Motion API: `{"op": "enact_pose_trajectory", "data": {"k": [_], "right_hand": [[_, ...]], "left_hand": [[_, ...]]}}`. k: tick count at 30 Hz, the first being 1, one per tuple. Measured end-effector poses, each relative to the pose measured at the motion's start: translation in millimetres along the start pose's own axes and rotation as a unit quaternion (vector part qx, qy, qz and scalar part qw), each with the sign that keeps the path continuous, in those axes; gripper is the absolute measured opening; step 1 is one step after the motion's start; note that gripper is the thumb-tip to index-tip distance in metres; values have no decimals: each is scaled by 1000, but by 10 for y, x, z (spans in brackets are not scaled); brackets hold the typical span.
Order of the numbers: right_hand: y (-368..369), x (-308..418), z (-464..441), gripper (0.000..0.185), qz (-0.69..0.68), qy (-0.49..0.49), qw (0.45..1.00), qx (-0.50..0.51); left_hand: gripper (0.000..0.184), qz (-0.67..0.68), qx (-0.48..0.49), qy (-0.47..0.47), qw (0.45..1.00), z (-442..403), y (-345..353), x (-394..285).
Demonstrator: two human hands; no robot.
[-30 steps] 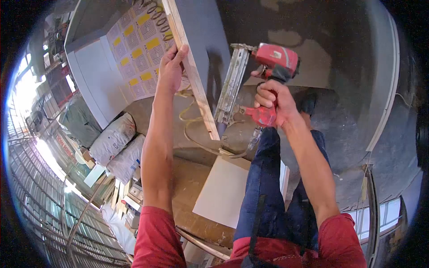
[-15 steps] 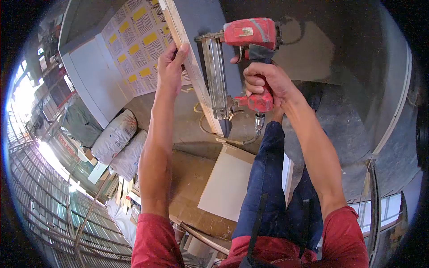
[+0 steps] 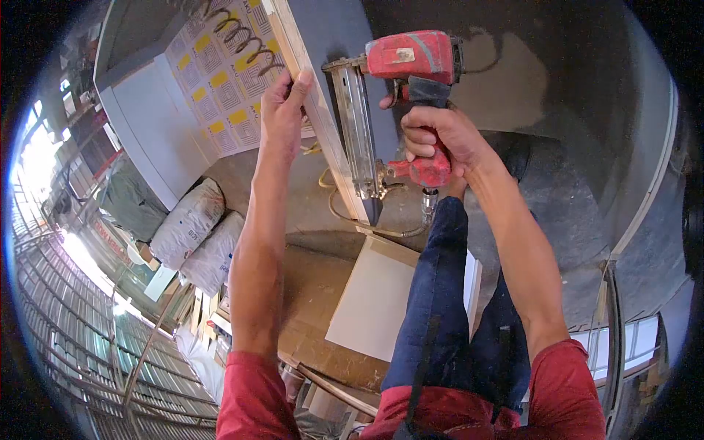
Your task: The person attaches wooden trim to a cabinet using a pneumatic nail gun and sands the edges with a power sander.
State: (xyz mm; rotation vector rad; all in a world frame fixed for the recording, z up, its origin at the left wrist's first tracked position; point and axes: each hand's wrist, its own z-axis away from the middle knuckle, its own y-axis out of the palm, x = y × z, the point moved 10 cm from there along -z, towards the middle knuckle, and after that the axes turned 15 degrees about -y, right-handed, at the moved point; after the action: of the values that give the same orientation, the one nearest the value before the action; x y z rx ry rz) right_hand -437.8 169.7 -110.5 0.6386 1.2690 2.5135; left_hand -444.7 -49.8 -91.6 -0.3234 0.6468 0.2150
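My right hand (image 3: 447,139) is wrapped round the handle of a red nail gun (image 3: 411,55), one finger by the trigger. The gun's long metal magazine (image 3: 356,125) slants down along a panel with a raw wooden edge (image 3: 323,117). Its nose sits by the panel's grey face; whether they touch I cannot tell. My left hand (image 3: 282,110) grips the wooden edge, thumb on top, the other fingers partly hidden behind it. An air hose (image 3: 411,231) joins the fitting under the gun's handle.
Behind the panel lies a sheet printed with yellow blocks (image 3: 238,81), with a dark coiled hose (image 3: 238,33) over it. White sacks (image 3: 189,224) lie at the left. A white board (image 3: 374,297) rests on brown cardboard (image 3: 301,315) beside my legs. Grey panels stand on the right.
The nail gun has tilted slightly, its magazine's lower end shifting right. More of the coiled hose shows at the upper left. My left hand stays on the wooden edge.
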Motion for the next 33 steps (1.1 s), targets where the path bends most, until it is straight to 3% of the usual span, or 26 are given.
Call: {"op": "enact_pose_trajectory", "data": {"k": [8,11,16,18,19,21,22,24,31,33], "right_hand": [[-1,18,8,31,32,-2,999,8],[-70,11,57,31,42,19,998,-31],[-351,12,79,36,-25,2,998,-51],[-438,-30,55,34,-35,6,998,-57],[-457,-67,43,33,-45,14,997,-57],[-465,-110,28,33,-52,21,997,-53],[-449,-126,16,33,-57,25,997,-47],[-448,-155,-19,33,-67,31,997,-40],[-338,-127,-144,34,-87,43,995,6],[-329,-130,-163,34,-77,41,996,6]], "left_hand": [[29,15,1,-17,1000,57,35,-20],[31,4,15,-27,1000,-19,-48,59],[35,12,-3,-41,999,49,96,-51],[38,-270,-203,54,940,207,200,-394],[38,-271,-201,51,940,175,239,-337],[40,-267,-289,103,914,234,186,-386],[40,-271,-287,101,913,233,213,-368],[36,-250,-300,192,900,353,286,-531],[31,-235,-301,120,916,280,181,-436],[37,-176,-284,199,921,344,208,-514]]}}
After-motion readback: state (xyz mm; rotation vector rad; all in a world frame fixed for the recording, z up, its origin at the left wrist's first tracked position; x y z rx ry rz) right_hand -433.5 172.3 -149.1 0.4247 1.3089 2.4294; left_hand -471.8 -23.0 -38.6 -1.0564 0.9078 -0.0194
